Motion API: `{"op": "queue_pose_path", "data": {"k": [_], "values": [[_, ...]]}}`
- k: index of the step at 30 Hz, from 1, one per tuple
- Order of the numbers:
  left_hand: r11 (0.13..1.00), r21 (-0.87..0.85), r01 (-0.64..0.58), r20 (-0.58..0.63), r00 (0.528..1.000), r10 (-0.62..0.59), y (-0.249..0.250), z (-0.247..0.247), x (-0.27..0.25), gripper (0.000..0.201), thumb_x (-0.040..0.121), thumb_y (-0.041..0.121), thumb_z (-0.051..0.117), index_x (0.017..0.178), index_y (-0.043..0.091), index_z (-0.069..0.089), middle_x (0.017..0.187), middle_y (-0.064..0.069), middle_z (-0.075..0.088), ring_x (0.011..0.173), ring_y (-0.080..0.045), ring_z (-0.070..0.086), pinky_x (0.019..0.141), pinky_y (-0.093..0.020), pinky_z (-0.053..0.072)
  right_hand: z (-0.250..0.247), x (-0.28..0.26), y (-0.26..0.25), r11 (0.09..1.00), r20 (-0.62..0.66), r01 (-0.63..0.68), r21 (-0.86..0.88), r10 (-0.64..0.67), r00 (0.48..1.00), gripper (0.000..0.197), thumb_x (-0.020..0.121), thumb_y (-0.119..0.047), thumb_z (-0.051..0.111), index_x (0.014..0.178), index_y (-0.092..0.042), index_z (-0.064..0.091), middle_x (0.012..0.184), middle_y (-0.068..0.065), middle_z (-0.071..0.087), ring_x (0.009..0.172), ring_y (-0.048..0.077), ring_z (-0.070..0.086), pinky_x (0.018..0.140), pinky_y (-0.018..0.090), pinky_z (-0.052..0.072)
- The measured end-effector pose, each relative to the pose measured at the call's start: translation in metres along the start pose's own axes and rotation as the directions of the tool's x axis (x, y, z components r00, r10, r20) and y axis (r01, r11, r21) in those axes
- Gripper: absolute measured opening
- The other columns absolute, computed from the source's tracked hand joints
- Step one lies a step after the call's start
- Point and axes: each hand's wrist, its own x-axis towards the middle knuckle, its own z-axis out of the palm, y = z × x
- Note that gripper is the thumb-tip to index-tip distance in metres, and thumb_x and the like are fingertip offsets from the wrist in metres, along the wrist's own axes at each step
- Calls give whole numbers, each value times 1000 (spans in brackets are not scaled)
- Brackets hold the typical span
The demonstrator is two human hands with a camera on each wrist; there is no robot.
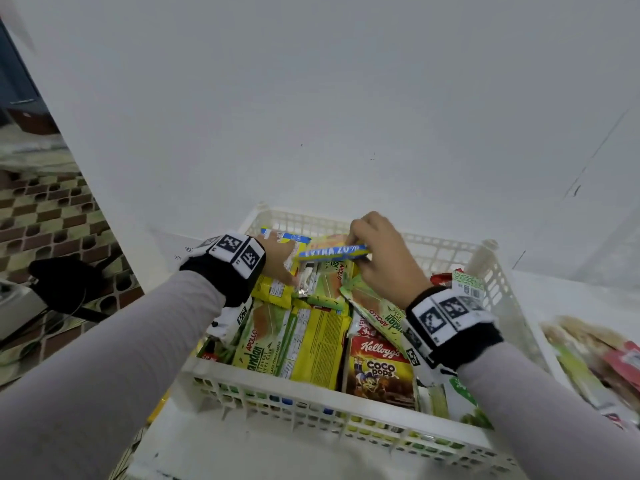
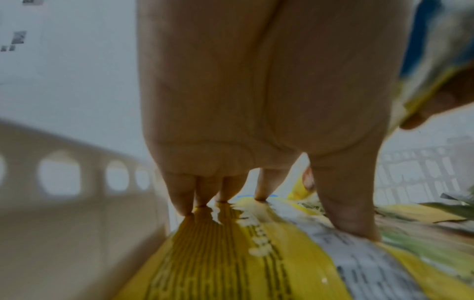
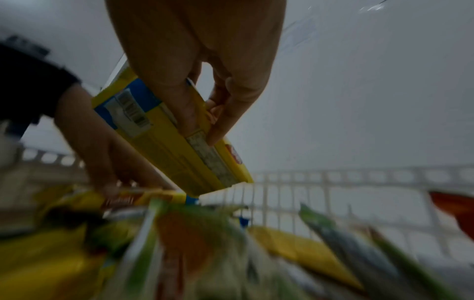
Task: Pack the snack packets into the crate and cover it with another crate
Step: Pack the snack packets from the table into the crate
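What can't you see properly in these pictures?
- Head view: packets at the bottom of the crate, buried under the top ones.
- Head view: the pile of packets outside on the right, cut by the edge and blurred.
- Right wrist view: packets low in the picture, smeared by blur.
- The covering crate: in no view.

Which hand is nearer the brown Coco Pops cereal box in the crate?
Right. The right hand holds a yellow-and-blue packet beyond the brown Coco Pops cereal box; the left hand presses packets farther left.
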Motion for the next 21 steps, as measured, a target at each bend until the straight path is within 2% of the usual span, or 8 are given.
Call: {"op": "queue_pose_path", "data": {"k": [5,8,10,11,12,14,17,21], "values": [[1000,19,17,9,1000,-17,-3,-2,4,87,91,51,49,150,18,-6,155,-21,-10,143,-40,5,113,-48,19,24,-8,5,999,89,-46,7,45,995,30,69,9,57,94,-7,53,107,9,46,97,22,44,77,30,43],[1000,26,15,18,1000,-15,-4,-4,4,91,89,53,51,150,19,-8,156,-20,-11,143,-40,2,113,-48,16,35,-8,1,995,270,-18,-99,44,962,35,71,2,63,100,-8,47,115,9,44,104,24,44,83,33,43],[999,38,17,25,1000,-18,-2,-5,2,94,87,58,50,149,20,-9,156,-18,-12,144,-38,0,114,-48,14,42,-9,1,983,439,11,-184,72,896,45,73,-11,68,110,-8,43,126,10,41,119,26,37,100,41,36],[999,43,17,31,999,-19,-2,-6,1,95,87,59,49,149,20,-10,156,-17,-13,144,-37,0,114,-48,13,43,-9,3,977,514,8,-212,104,851,56,76,-22,68,121,-7,39,137,11,35,131,29,29,110,47,27],[999,48,21,36,999,-22,-1,-7,0,95,87,59,48,149,19,-11,156,-17,-14,144,-37,-1,114,-48,13,42,-8,6,974,585,-10,-227,144,798,73,79,-37,67,135,-9,31,150,10,23,141,30,15,115,52,16],[996,79,35,37,999,-38,2,-10,-2,96,86,59,50,149,19,-11,155,-20,-14,144,-39,1,114,-49,15,40,-4,9,971,681,-56,-233,204,703,94,81,-64,53,150,-20,6,159,6,-6,145,29,-11,117,53,1],[983,179,51,47,997,-60,9,-14,-9,105,82,57,59,149,18,-11,155,-23,-11,143,-40,7,113,-48,22,45,3,9,970,710,-111,-217,235,664,81,91,-63,33,151,-24,-5,157,5,-18,142,27,-23,116,46,-3],[976,212,57,46,997,-68,12,-12,-12,111,81,45,67,148,17,-17,154,-23,-15,143,-40,2,113,-48,20,57,13,1,951,705,-108,-290,288,648,78,94,-57,34,151,-22,-7,156,4,-21,142,29,-24,117,48,0]]}}
